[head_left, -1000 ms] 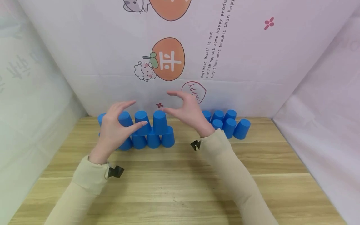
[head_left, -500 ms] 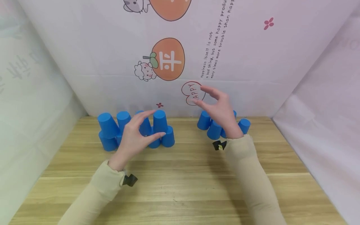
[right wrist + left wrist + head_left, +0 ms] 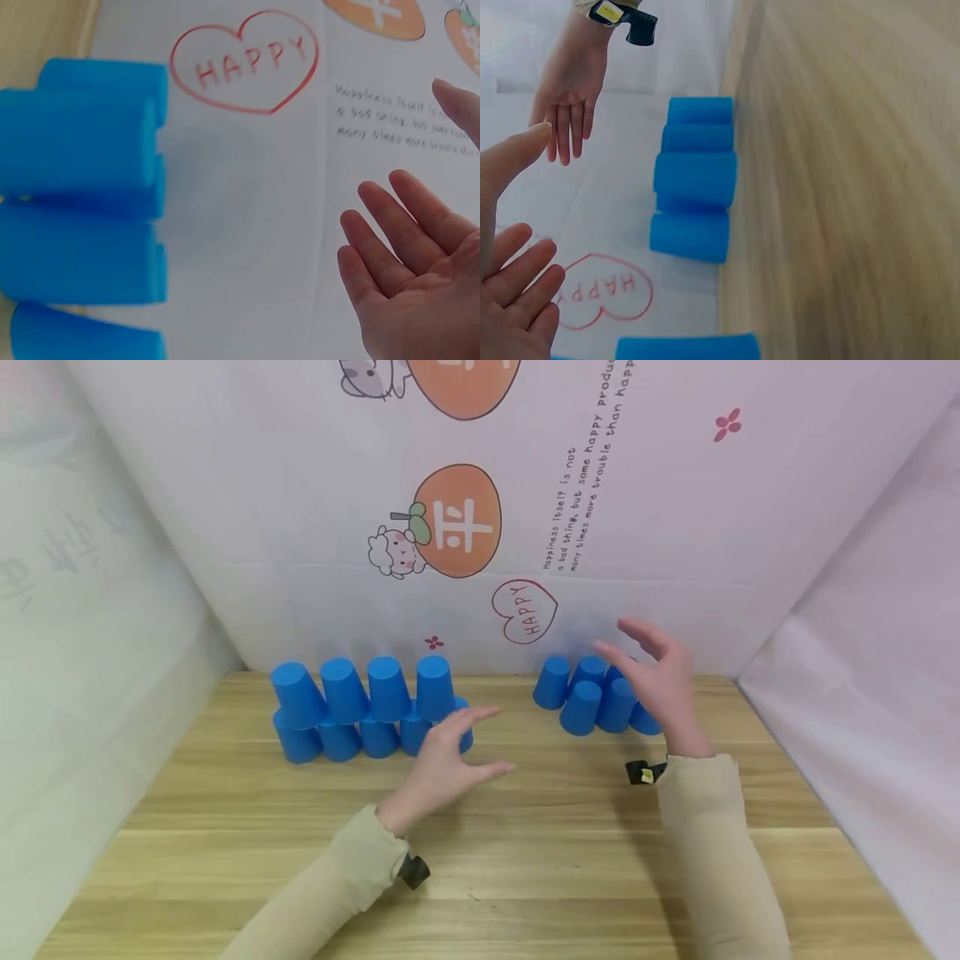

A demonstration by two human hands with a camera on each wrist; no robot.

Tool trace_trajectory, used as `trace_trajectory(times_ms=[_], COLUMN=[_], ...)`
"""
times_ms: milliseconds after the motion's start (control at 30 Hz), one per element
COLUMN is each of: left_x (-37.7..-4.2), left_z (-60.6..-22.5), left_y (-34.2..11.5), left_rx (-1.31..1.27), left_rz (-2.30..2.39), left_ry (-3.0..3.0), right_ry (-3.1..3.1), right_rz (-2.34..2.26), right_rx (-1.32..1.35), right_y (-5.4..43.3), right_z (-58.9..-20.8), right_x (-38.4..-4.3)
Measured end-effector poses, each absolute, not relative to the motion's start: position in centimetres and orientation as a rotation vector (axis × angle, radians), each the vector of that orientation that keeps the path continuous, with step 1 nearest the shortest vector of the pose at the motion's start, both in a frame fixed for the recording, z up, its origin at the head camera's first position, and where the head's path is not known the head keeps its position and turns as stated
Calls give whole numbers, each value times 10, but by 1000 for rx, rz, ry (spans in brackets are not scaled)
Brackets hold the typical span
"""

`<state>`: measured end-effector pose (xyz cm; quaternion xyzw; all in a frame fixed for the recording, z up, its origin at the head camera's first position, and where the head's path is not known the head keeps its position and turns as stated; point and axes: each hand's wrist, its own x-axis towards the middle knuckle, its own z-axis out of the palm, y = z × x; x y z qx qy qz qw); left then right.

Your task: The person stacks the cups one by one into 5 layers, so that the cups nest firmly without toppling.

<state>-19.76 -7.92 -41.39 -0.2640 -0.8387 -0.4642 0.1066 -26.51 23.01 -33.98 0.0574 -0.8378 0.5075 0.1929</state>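
On the left of the table, several upside-down blue cups form a bottom row (image 3: 340, 741), with an upper row (image 3: 386, 691) standing across them. My left hand (image 3: 442, 768) hovers in front of the right end of these rows, thumb and fingers spread apart, holding nothing; it hides part of the last bottom cup (image 3: 464, 739). Over the group of blue cups (image 3: 581, 708) on the right is my right hand (image 3: 663, 681), likewise spread and holding nothing. In the right wrist view its fingers (image 3: 409, 232) are extended, apart from the cups (image 3: 75, 142).
A wooden table (image 3: 525, 860) carries both cup groups near its back edge. Behind it rises a white printed backdrop (image 3: 637, 527), and white cloth walls (image 3: 97, 610) flank both sides. Each wrist wears a small black camera mount (image 3: 414, 870).
Both hands have moved to the right: the left from over the stacked rows to their right end, the right from beside the stack to over the right group. The cups stay in place.
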Motion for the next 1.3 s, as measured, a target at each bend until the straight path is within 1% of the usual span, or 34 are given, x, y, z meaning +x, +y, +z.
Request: trace_trajectory(times_ms=[167,467,833,1033,1300], left_x=[-202,-228,-259,-272,-283], left_z=[-419,-404,-415,-423,-432], left_y=[-60,-29,15,35,52], left_rx=[-775,-704,-606,-589,-536], left_rz=[-1448,-1563,-1714,-1770,-1749], left_ry=[-2479,-2396,-2477,-2488,-2532], right_ry=[-2391,-2453,-2637,-2676,-2654], right_rz=[1422,1376,1284,1235,1273], right_rx=[49,-205,-229,-206,-204], right_y=[253,295,327,333,331], right_z=[-354,-374,-401,-415,-424], right_x=[-258,-255,-256,-264,-271])
